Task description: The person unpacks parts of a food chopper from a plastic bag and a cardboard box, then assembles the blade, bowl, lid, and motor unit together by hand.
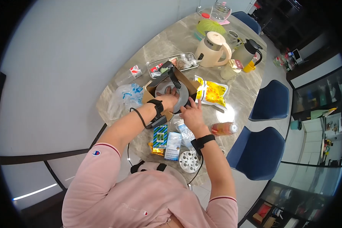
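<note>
A cardboard box (pixel 148 94) stands on the table with a grey, round, bowl-like vessel (pixel 183 93) in it. A black upright piece (pixel 174 79), perhaps a handle, rises at its far side. My left hand (pixel 168 99) reaches into the vessel, its fingers spread over the inner surface. At the box's right edge is my right hand (pixel 192 113), with fingers stretched out and apart, touching the edge near the vessel's rim. Just right of the box lies a yellow and white packet (pixel 212 92). The underside of the vessel is hidden by the box.
Near me lie a striped green-blue box (pixel 160 136), a pale blue-white packet (pixel 173 146) and a white disc with holes (pixel 189 161). A bottle (pixel 224 129) lies to the right. Behind stand a cream kettle (pixel 212 51), a dark-lidded jug (pixel 248 51) and a metal tray (pixel 150 65). A plastic bag (pixel 121 102) is left.
</note>
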`<state>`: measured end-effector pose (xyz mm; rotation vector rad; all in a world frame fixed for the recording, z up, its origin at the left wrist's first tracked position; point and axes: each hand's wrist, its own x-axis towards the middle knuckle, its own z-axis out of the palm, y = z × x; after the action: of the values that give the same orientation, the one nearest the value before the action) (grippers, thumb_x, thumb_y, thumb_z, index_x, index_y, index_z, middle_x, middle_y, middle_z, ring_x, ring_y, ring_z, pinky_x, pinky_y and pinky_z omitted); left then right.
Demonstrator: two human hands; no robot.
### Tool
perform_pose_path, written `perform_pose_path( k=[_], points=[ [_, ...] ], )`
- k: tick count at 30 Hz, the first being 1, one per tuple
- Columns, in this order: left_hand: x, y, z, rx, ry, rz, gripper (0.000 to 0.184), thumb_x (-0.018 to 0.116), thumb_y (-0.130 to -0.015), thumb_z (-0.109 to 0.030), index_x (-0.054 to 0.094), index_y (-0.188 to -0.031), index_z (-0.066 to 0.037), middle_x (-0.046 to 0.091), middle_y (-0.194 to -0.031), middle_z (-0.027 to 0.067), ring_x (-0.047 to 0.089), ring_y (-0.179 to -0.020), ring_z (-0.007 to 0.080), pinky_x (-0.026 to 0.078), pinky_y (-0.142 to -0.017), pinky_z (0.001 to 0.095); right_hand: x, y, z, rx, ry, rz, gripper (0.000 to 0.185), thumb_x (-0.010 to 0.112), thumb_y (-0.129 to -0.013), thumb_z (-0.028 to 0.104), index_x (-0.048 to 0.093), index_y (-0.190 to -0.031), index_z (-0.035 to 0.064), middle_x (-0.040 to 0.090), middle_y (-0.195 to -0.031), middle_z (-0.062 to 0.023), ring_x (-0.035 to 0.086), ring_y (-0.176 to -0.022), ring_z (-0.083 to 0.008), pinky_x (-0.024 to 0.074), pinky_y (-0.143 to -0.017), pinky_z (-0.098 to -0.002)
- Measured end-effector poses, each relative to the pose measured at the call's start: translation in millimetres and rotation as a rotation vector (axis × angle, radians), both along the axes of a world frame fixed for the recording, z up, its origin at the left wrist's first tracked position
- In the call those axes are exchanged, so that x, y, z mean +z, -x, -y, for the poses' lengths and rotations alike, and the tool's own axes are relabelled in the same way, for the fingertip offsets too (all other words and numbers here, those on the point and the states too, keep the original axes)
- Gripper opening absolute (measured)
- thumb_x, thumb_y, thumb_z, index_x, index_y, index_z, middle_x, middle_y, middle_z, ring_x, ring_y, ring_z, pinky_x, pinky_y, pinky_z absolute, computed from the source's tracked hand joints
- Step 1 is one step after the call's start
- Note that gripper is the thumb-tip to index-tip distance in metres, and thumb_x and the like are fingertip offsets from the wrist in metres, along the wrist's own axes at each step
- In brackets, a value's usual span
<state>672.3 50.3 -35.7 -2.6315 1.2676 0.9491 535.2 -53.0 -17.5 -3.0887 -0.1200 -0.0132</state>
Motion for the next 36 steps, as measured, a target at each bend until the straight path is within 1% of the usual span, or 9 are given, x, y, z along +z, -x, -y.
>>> perform_pose_path(
  k=[11,16,18,21,24,26,30,35,36],
  points=[
    [-9,19,40,0.11,-0.146,0.237,0.064,0.065,-0.076,-0.016,0.04,-0.13,0.008,0.035,-0.139,0.0206,0.022,-0.13,0.0468,0.029,-0.084,0.0785,-21,5,5,-0.023,-0.088,0.134,0.025,0.065,-0.077,0.024,0.06,-0.097,0.0105,0.064,-0.099,-0.008,0.048,-0.117,-0.0254,0.0333,-0.098,-0.0509],
    [0,16,36,0.159,-0.007,0.212,0.058,0.064,-0.075,-0.022,0.05,-0.123,0.007,0.044,-0.133,0.0218,0.025,-0.13,0.0445,0.024,-0.088,0.0784,-27,7,3,-0.036,-0.134,0.209,0.026,0.066,-0.075,0.021,0.059,-0.095,0.0065,0.062,-0.101,-0.0107,0.047,-0.117,-0.0276,0.0376,-0.096,-0.0438],
    [24,17,28,0.17,0.093,0.208,0.059,0.071,-0.064,-0.029,0.059,-0.107,0.01,0.057,-0.116,0.0262,0.054,-0.111,0.0375,0.038,-0.091,0.0637,-31,9,5,-0.037,-0.151,0.222,0.026,0.066,-0.074,0.02,0.059,-0.094,0.0057,0.061,-0.101,-0.0113,0.047,-0.117,-0.0284,0.0381,-0.096,-0.0424],
    [56,-5,12,0.262,0.402,-0.022,0.059,0.073,-0.055,-0.042,0.065,-0.081,0.01,0.065,-0.086,0.0245,0.066,-0.079,0.0297,0.052,-0.069,0.0347,-44,28,16,-0.021,-0.177,0.24,0.025,0.066,-0.073,0.018,0.058,-0.092,0.0045,0.061,-0.1,-0.0117,0.047,-0.116,-0.0294,0.0394,-0.095,-0.0411],
    [76,-21,4,0.373,0.601,-0.335,0.06,0.072,-0.058,-0.038,0.063,-0.091,0.012,0.065,-0.086,0.023,0.065,-0.076,0.0276,0.05,-0.069,0.0326,-46,46,25,-0.041,-0.177,0.296,0.019,0.062,-0.073,0.016,0.06,-0.09,0.0058,0.061,-0.098,-0.0099,0.05,-0.11,-0.027,0.0425,-0.089,-0.0406],
    [81,-14,3,0.362,0.471,-0.328,0.06,0.073,-0.058,-0.037,0.062,-0.093,0.011,0.065,-0.085,0.0198,0.063,-0.077,0.0242,0.049,-0.069,0.0321,-41,42,20,-0.008,-0.057,0.196,0.016,0.057,-0.075,0.015,0.062,-0.088,0.0078,0.062,-0.096,-0.0074,0.053,-0.104,-0.0237,0.0443,-0.082,-0.0386],
    [115,1,-17,0.308,0.749,-0.342,0.046,0.073,-0.064,-0.026,0.061,-0.093,0.007,0.062,-0.081,0.0092,0.058,-0.071,0.0165,0.047,-0.065,0.0291,-27,29,5,-0.001,0.0,0.337,0.016,0.054,-0.075,0.013,0.065,-0.087,0.0098,0.064,-0.09,-0.0038,0.057,-0.094,-0.0204,0.046,-0.071,-0.0353],
    [140,-4,-76,0.32,0.839,-0.741,0.06,0.074,-0.069,-0.027,0.054,-0.115,0.006,0.06,-0.104,0.0078,0.056,-0.093,0.0134,0.044,-0.083,0.0265,27,38,7,0.2,-0.174,0.524,0.018,0.058,-0.066,0.015,0.064,-0.083,0.0092,0.062,-0.09,-0.0033,0.056,-0.092,-0.0209,0.0458,-0.069,-0.0319],
    [152,10,-84,0.374,0.94,-0.778,0.046,0.073,-0.068,-0.021,0.058,-0.105,0.002,0.057,-0.093,0.0019,0.051,-0.086,0.0091,0.042,-0.075,0.0233,30,39,8,0.207,-0.176,0.523,0.018,0.058,-0.066,0.015,0.064,-0.083,0.0092,0.062,-0.09,-0.0033,0.056,-0.092,-0.0209,0.0458,-0.069,-0.0319]
  ],
)
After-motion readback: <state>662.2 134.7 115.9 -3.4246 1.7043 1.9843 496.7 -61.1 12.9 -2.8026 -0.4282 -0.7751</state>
